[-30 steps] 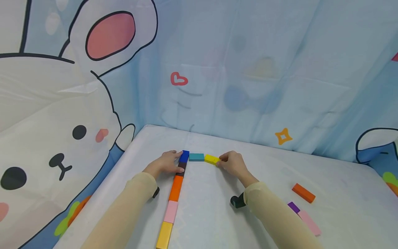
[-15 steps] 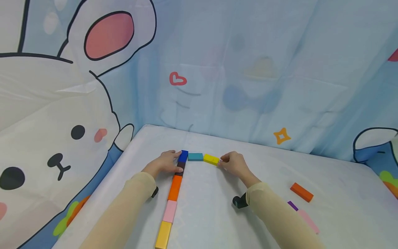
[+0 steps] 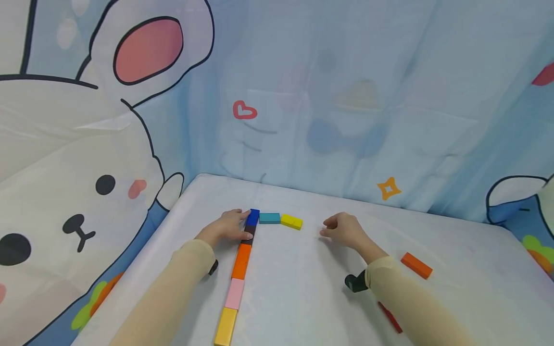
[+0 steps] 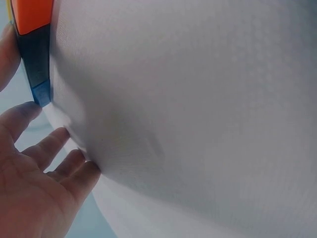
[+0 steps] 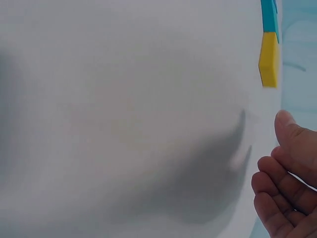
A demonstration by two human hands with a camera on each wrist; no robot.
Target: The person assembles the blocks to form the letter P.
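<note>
A row of blocks runs up the table in the head view: yellow-gold (image 3: 226, 327), pink (image 3: 234, 293), orange (image 3: 241, 262), black (image 3: 248, 234) and blue (image 3: 253, 217). From the blue end, a teal block (image 3: 270, 218) and a bright yellow block (image 3: 292, 221) reach to the right. My left hand (image 3: 226, 226) rests against the row, index finger at the blue block and thumb by the black one. Right of the yellow block, apart from it, hovers my right hand (image 3: 346, 230), fingers loosely bent and holding nothing. The right wrist view shows a gap between that hand and the yellow block (image 5: 269, 60).
A loose orange block (image 3: 416, 265) lies on the right of the white table (image 3: 294, 298). A dark red block (image 3: 390, 317) shows partly beside my right sleeve (image 3: 407, 298). Behind the table hangs a printed blue curtain (image 3: 346, 144).
My right hand has let go of the yellow block and drawn back to the right. Its sleeve now covers the purple and pink blocks, and a dark red one shows. My left hand stays put.
</note>
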